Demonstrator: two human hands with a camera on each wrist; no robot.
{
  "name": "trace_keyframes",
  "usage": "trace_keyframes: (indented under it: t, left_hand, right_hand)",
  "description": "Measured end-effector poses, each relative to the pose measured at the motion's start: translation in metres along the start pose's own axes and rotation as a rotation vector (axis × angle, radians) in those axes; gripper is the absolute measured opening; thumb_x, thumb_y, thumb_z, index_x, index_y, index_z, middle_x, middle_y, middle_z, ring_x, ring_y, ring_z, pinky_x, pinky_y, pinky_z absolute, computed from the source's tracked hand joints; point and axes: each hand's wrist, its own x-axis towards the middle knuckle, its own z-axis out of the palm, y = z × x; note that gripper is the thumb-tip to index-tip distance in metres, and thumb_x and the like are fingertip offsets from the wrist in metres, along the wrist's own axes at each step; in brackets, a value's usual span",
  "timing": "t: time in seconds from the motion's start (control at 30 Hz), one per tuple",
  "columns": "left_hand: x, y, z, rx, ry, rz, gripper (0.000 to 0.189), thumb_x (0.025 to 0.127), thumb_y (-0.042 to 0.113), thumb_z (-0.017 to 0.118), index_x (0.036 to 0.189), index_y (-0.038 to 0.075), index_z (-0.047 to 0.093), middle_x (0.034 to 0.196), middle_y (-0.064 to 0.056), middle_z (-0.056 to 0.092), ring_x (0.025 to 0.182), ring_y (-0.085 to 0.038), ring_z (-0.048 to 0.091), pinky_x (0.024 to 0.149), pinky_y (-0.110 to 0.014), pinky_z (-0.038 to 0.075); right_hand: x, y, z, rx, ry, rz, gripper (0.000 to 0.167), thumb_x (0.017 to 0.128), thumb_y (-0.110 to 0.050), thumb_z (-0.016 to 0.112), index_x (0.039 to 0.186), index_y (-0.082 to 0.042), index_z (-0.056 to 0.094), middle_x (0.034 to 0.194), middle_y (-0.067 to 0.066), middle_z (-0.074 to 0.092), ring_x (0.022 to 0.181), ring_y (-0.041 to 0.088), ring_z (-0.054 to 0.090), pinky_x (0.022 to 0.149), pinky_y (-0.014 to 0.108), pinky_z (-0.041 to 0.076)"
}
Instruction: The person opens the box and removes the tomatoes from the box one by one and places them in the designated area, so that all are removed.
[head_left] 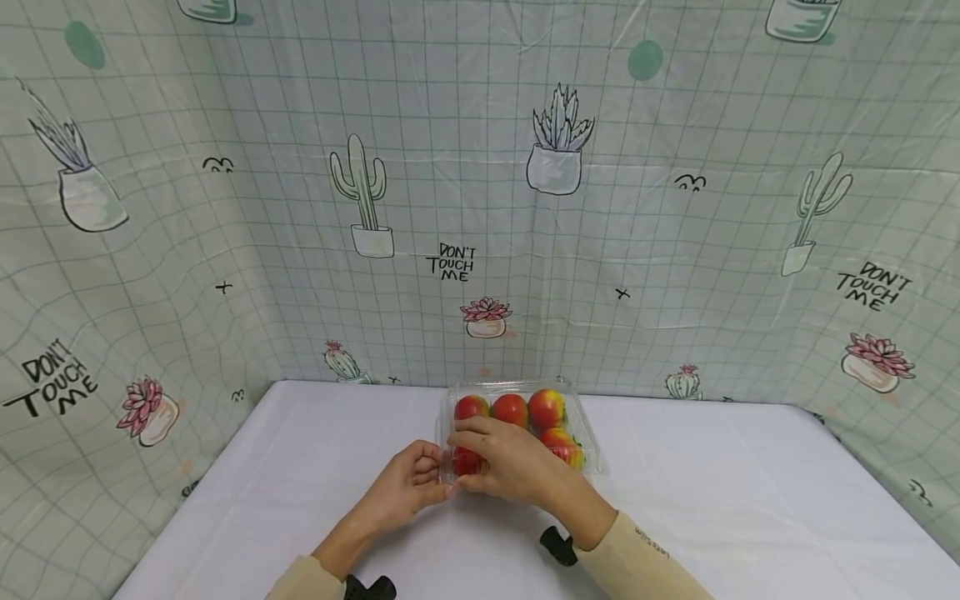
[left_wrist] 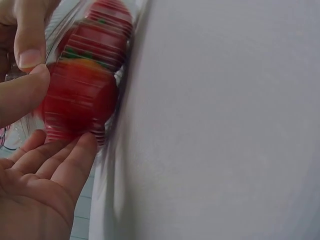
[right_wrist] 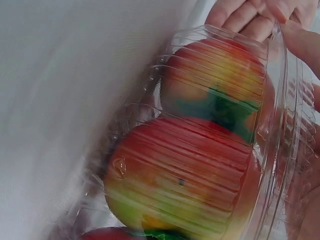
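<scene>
Near-left corner of the clear container [head_left: 590, 442] sits between left hand [head_left: 405, 489] and right hand [head_left: 517, 458]. Left fingers [left_wrist: 77, 165] touch it, extended; right hand grips from above.

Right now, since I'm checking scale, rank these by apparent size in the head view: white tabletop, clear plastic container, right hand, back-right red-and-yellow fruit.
Largest to smallest:
1. White tabletop
2. Clear plastic container
3. Right hand
4. Back-right red-and-yellow fruit
</scene>
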Motion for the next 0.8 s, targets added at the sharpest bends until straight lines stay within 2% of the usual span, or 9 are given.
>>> trace_keyframes:
  t: [0.17, 0.4, 0.67, 0.8]
  left_hand:
    - [0.0002, 0.0018, 0.0020, 0.026, 0.010, -0.001, 0.040, 0.082, 0.001, 0.072, 0.109, -0.009, 0.045, 0.102, -0.014, 0.061, 0.101, -0.025, 0.060, 0.078, -0.022, 0.052]
    - [0.0003, 0.0038, 0.0005, 0.029, 0.009, -0.020, 0.041, 0.081, 0.004, 0.074, 0.110, -0.007, 0.047, 0.105, -0.013, 0.060, 0.107, -0.027, 0.058, 0.083, -0.024, 0.052]
    - [0.0000, 0.0032, -0.0041, 0.082, 0.004, -0.022, 0.042, 0.083, 0.009, 0.075, 0.112, -0.006, 0.048, 0.112, -0.016, 0.058, 0.116, -0.035, 0.054, 0.095, -0.040, 0.049]
    - [-0.0005, 0.0039, -0.0045, 0.098, 0.008, -0.029, 0.042, 0.083, 0.011, 0.074, 0.112, -0.006, 0.048, 0.115, -0.017, 0.057, 0.119, -0.037, 0.053, 0.098, -0.046, 0.046]
  right_hand:
    - [-0.0004, -0.0003, -0.0009, 0.012, -0.001, 0.003, 0.052, 0.081, -0.044, 0.074, 0.124, -0.016, 0.064, 0.131, 0.002, 0.057, 0.121, 0.015, 0.053, 0.097, 0.029, 0.047]
    - [-0.0014, -0.0010, -0.0021, -0.002, 0.001, 0.006, 0.053, 0.081, -0.045, 0.074, 0.124, -0.016, 0.064, 0.132, 0.002, 0.057, 0.122, 0.015, 0.052, 0.097, 0.029, 0.047]
    - [-0.0014, -0.0019, -0.0019, -0.077, 0.040, -0.047, 0.053, 0.080, -0.042, 0.076, 0.125, -0.016, 0.063, 0.132, 0.003, 0.056, 0.122, 0.015, 0.051, 0.094, 0.030, 0.049]
    - [-0.0019, -0.0042, -0.0027, -0.107, 0.055, -0.054, 0.054, 0.080, -0.043, 0.076, 0.126, -0.017, 0.062, 0.132, 0.004, 0.056, 0.122, 0.016, 0.051, 0.097, 0.032, 0.047]
